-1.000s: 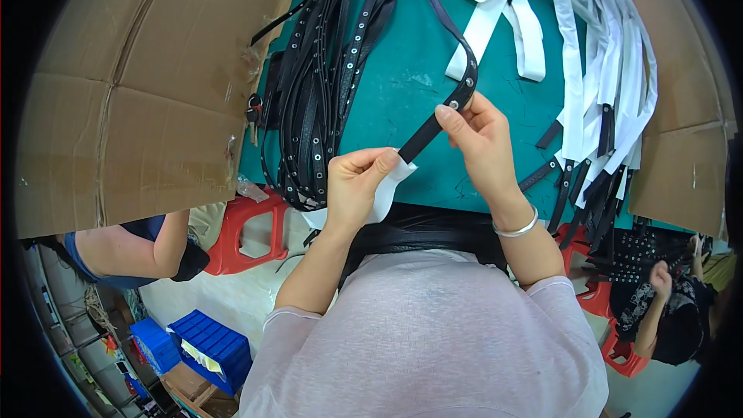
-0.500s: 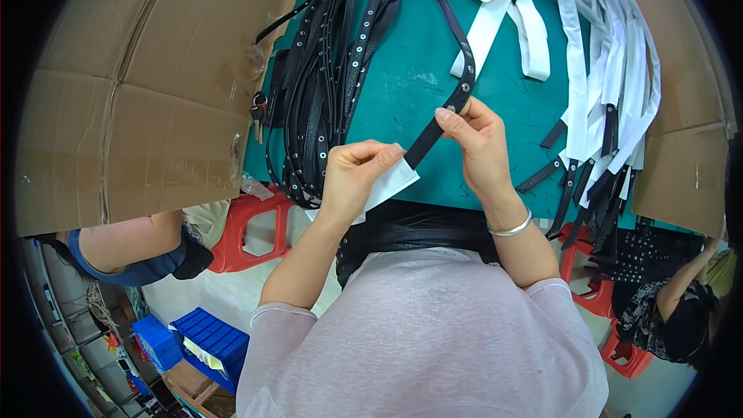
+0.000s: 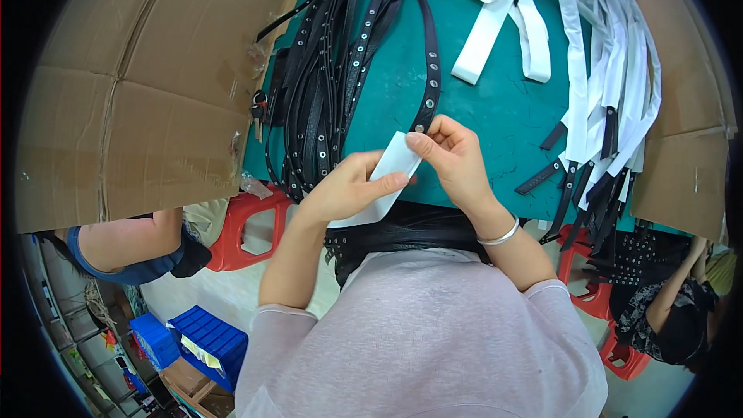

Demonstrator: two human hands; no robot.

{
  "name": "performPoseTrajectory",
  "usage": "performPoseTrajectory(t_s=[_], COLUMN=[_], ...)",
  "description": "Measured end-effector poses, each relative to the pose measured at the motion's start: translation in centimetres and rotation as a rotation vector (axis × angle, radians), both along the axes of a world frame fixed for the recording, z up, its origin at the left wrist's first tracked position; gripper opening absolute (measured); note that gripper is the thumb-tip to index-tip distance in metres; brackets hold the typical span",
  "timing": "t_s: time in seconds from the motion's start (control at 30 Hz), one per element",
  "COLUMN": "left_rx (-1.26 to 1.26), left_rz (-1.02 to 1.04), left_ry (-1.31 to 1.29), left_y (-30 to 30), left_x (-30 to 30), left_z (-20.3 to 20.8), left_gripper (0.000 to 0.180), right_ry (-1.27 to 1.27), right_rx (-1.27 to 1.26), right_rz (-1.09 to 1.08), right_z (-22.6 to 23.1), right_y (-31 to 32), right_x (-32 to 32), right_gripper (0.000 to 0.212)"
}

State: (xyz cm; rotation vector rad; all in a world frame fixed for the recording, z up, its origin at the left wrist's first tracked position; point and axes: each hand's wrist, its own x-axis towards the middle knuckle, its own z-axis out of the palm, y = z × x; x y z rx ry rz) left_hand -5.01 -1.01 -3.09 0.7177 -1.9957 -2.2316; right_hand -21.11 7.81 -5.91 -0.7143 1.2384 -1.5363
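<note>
A black belt strap [image 3: 432,77] with metal eyelets curves down from the top of the table to my hands. Its lower end is covered by a white sleeve [image 3: 398,156], a flat strip running on toward my lap. My left hand [image 3: 340,190] grips this sleeve between thumb and fingers. At the sleeve's upper edge, my right hand [image 3: 458,161] pinches the strap and the sleeve together. Whether the strap's tip is inside the sleeve or behind it, I cannot tell. More black straps [image 3: 387,236] lie across my lap.
A thick bundle of black eyelet straps [image 3: 321,81] lies left on the green table [image 3: 387,112]. White strips [image 3: 491,39] lie at the back, and white-sleeved straps [image 3: 611,77] hang at the right. Cardboard walls [image 3: 170,77] flank the table; keys [image 3: 258,108] lie beside the left one. Other people sit at both sides.
The white sleeve has come up over the strap's lower end, which showed bare before. My right hand has moved left and down, and the strap has swung left with it.
</note>
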Motion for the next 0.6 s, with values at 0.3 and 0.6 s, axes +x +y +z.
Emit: performPoseTrajectory(t_s=[0.3, 0.6], left_rx=[0.654, 0.667], left_rz=[-0.083, -0.024], left_ry=[-0.001, 0.071], left_y=[2.0, 0.4], left_x=[2.2, 2.3], left_z=[-1.4, -0.7], left_gripper=[0.031, 0.032], right_ry=[-0.241, -0.311], right_rx=[0.169, 0.145], right_rz=[0.024, 0.103], right_z=[0.1, 1.4], right_y=[-4.1, -2.8], right_x=[-1.8, 0.8], right_gripper=[0.021, 0.025])
